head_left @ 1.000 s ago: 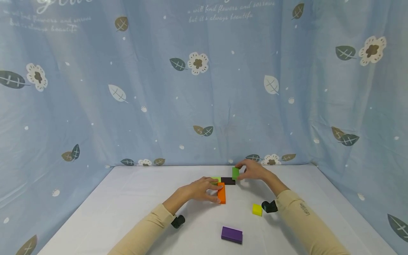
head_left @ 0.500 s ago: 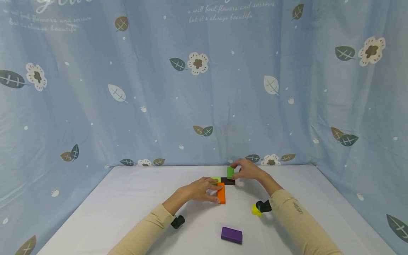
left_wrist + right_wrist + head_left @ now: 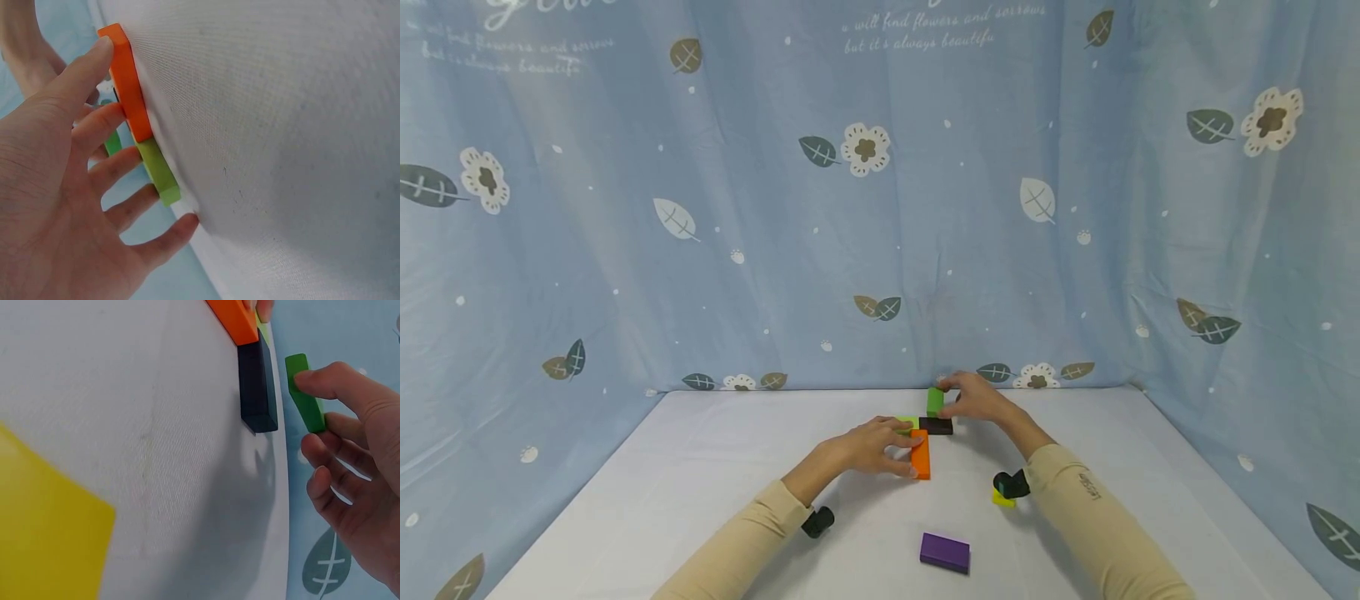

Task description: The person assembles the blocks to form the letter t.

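My right hand (image 3: 979, 398) pinches a green block (image 3: 304, 394) between thumb and fingers, held above the table's back edge, just beyond the black block (image 3: 255, 384). The left hand (image 3: 871, 446) rests with spread fingers along an orange block (image 3: 129, 87) and a lime green block (image 3: 159, 170). Its thumb and index finger touch the orange block's side, and other fingertips lie at the lime one. In the head view, lime and black lie end to end in a row, with the orange block meeting them at their join, pointing toward me.
Nearer me on the white table (image 3: 737, 467) lie a purple block (image 3: 945, 553) and a yellow block (image 3: 1003, 501), the latter partly covered by the right wrist's black camera (image 3: 1011, 483). A blue patterned curtain (image 3: 880, 250) hangs behind the table.
My right hand has carried the green block leftward and slightly farther back, from over the black block's right end to behind its middle. The left hand stays put.
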A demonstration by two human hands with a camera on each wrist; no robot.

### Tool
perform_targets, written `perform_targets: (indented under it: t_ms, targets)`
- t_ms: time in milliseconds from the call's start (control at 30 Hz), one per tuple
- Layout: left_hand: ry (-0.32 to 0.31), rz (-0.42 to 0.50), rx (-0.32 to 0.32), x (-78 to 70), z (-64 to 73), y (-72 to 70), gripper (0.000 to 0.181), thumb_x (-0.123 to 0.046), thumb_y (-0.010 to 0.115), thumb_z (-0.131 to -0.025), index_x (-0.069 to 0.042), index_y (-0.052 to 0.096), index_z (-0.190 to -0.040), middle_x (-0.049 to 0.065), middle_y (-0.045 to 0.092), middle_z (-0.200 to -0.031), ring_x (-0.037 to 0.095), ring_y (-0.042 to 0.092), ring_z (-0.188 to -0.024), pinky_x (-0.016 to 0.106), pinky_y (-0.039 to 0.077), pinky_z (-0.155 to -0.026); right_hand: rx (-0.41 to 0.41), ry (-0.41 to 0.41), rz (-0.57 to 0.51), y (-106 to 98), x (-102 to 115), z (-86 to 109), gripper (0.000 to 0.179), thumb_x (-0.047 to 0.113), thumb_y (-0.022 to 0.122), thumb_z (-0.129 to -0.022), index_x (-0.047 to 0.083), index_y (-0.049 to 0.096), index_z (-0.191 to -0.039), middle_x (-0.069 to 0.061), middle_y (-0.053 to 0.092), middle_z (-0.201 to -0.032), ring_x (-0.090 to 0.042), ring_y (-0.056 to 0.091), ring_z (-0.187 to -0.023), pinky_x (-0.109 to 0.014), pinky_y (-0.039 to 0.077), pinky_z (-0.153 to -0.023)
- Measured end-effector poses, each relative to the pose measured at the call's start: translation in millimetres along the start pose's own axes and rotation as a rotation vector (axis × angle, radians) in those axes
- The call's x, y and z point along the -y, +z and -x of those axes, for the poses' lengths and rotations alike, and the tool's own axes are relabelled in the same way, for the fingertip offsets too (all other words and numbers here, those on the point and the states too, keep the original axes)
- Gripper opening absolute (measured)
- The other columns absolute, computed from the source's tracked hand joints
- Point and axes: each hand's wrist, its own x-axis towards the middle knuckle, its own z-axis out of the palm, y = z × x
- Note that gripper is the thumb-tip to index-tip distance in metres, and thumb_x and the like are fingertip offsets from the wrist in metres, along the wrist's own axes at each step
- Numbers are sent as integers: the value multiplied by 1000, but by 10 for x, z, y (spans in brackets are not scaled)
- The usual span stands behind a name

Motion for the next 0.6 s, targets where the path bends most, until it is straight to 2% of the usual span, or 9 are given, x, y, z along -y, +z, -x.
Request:
perform_targets:
  t_ms: [300, 600]
  targets:
    - [7, -17, -1, 17, 4, -7, 64, -58, 64, -87, -28, 51, -143, 3, 38, -157, 29, 34, -145, 51, 35, -116, -8, -18, -10, 47, -9, -79, 54, 25, 82, -78, 2, 66, -124, -14, 66, -117, -35, 61, -103, -37, 55, -82]
    - [0, 0, 5, 11, -6, -2, 66, -59, 64, -87, -29, 50, -144, 1, 36, -158, 30, 33, -146, 52, 34, -116, 1, 28, -20, 122, -24, -143, 54, 24, 82, -78, 4, 66, -125, -14, 64, -119, -32, 60, -103, -38, 53, -82]
